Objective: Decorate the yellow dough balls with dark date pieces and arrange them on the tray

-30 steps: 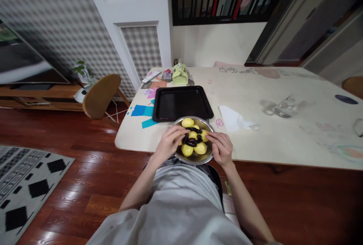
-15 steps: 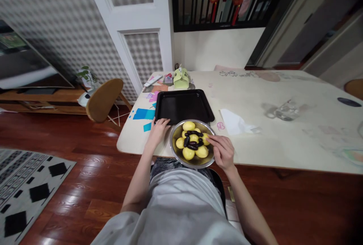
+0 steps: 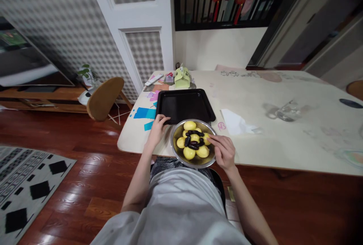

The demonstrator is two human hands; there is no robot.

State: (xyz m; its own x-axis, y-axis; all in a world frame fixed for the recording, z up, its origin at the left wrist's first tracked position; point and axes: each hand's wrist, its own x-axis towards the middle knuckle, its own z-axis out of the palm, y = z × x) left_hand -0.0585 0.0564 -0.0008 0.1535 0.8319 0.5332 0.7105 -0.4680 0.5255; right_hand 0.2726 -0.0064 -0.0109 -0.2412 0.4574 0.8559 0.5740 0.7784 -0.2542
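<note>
A round steel bowl (image 3: pixel 174 152) sits at the table's near edge, its front overhanging. Several yellow fruits that look like lemons (image 3: pixel 189 153) lie inside, with several dark, glossy, elongated pieces (image 3: pixel 194 144) on top, their kind unclear. My right hand (image 3: pixel 225 151) is over the bowl's right rim, fingers inside against a yellow fruit and thumb lower near the rim. Behind the bowl is a flat black baking tray (image 3: pixel 184 105). My left hand (image 3: pixel 159 128) holds the tray's near left corner, fingertips closed on its edge.
On the white table (image 3: pixel 255 90) are a crumpled white tissue (image 3: pixel 235 121), a clear glass vessel (image 3: pixel 286 112), a light green box (image 3: pixel 182 78) and a white remote (image 3: pixel 154 80). A wooden chair (image 3: pixel 104 99) stands by the left end.
My left hand has shifted slightly up along the tray's corner, and its fingers have drawn together at the edge. My right hand and the bowl look the same.
</note>
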